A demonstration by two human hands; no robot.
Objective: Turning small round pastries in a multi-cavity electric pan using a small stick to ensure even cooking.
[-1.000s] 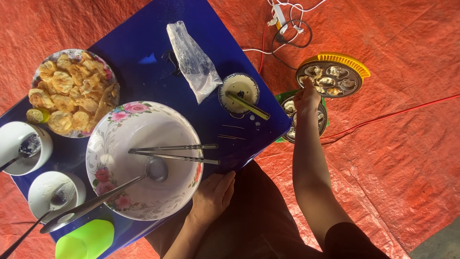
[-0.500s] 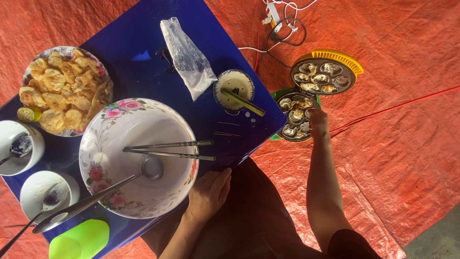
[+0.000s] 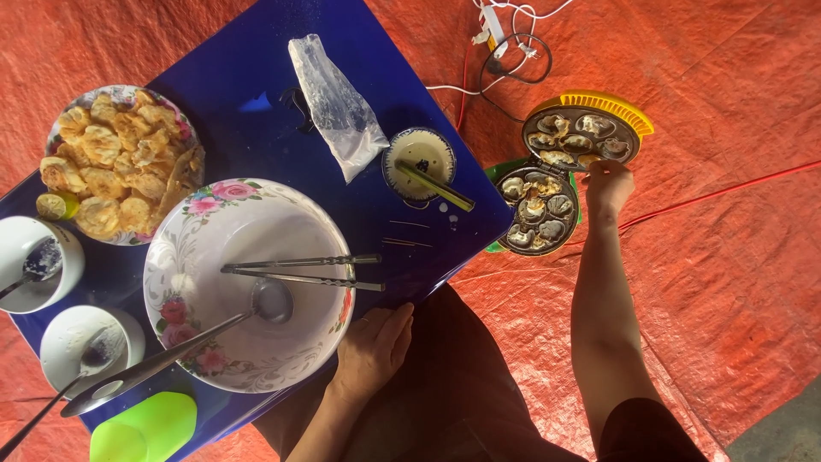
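Observation:
My right hand reaches out to an open round cake mould maker on the floor. It has a dark lower plate on a green base and a raised lid with a yellow shell. Both plates hold several small browned cakes. My fingers are curled against the lid's lower right rim; what they grip is hidden. My left hand lies flat on the near edge of the blue table, holding nothing, beside a large flowered bowl. The bowl has metal tongs across it and a ladle inside.
A flowered plate piled with golden cakes sits at the table's left. Also there: two white cups with spoons, a green cup, a small bowl with a brush, a clear bag. Cables and a plug strip lie on the orange tarp.
My right hand has moved from over the lower plate to the rim of the raised lid. The left hand stays on the table edge. The camera view has shifted slightly.

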